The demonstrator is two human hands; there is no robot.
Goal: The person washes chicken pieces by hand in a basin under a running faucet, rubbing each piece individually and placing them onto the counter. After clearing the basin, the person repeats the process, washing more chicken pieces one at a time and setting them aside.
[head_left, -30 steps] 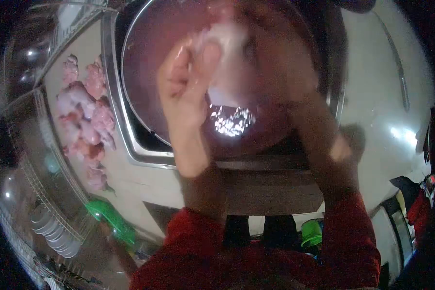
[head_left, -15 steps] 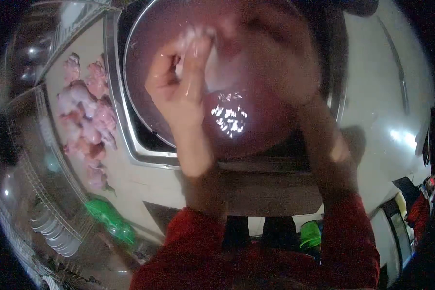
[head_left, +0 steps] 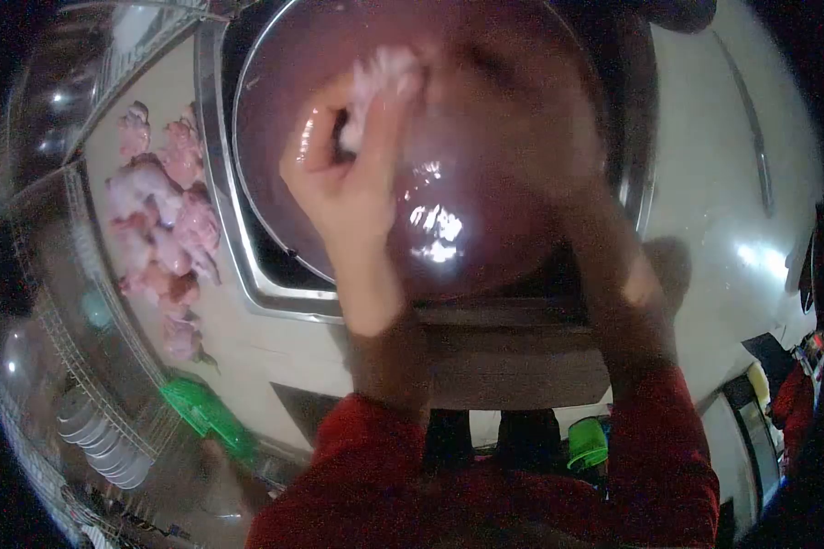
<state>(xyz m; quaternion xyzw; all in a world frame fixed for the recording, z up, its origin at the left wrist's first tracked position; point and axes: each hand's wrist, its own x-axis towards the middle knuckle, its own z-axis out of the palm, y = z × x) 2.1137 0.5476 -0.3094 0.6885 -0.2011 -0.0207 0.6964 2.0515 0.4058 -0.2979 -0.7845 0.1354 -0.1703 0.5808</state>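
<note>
A large round basin (head_left: 275,212) of reddish water sits in the sink. Over the water my left hand (head_left: 352,156) is closed round a pale piece of raw meat (head_left: 384,75), its thumb and fingers pinching it. My right hand (head_left: 536,128) is just right of that piece, dark and smeared by motion, so its fingers cannot be made out. On the counter left of the sink lie several raw pink meat pieces (head_left: 160,242), close together.
The sink's metal rim (head_left: 238,247) surrounds the basin. A green plastic item (head_left: 206,416) and stacked white dishes (head_left: 105,439) are at the lower left. A knife (head_left: 763,169) lies on the right counter (head_left: 705,174). Below is a green container (head_left: 588,444).
My left hand has turned slightly, and the pale piece shows more above its fingers. The white piece that spread below toward the water is no longer visible there. My right hand remains blurred.
</note>
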